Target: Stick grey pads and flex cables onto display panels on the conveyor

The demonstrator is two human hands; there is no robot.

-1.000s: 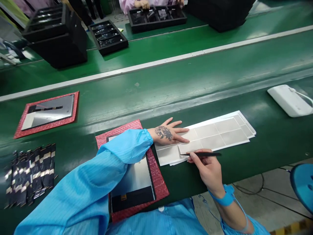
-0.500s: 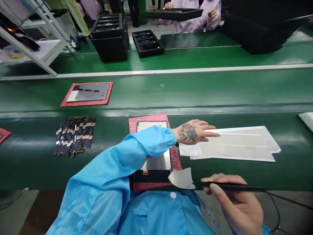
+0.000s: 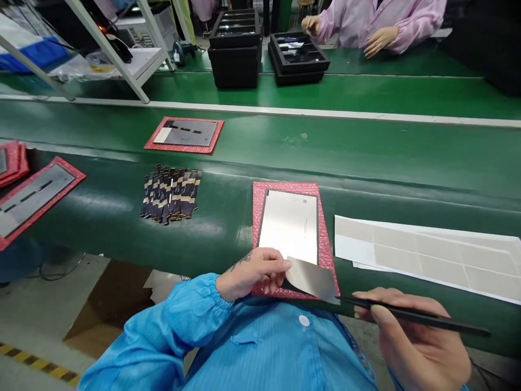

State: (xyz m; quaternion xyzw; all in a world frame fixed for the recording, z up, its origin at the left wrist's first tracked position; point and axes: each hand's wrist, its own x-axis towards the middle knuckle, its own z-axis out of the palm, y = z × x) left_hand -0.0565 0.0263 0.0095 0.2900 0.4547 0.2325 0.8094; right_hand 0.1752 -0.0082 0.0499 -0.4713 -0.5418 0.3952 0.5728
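My left hand (image 3: 260,273) pinches the left corner of a thin grey adhesive sheet (image 3: 313,276). In my right hand (image 3: 419,331) is a pair of black tweezers (image 3: 423,316), whose tips meet the sheet's lower right corner. The sheet is held tilted over the near end of a flat display panel (image 3: 290,222), hiding part of it. Under the panel lies a red bubble-wrap pouch (image 3: 324,239). Right of the pouch are white backing sheets (image 3: 427,255) bearing grey rectangles.
A pile of black flex cables (image 3: 171,194) lies left of the pouch. Another panel on red wrap (image 3: 185,134) sits farther back, and more wrapped panels (image 3: 40,195) are at the left. Across the bench, black trays (image 3: 234,60) stand near a co-worker in a pink sleeve (image 3: 415,27).
My left hand has come back from the white backing sheets and taken the grey sheet's left corner. The view has shifted. Across the bench, the co-worker's tray has been set down.
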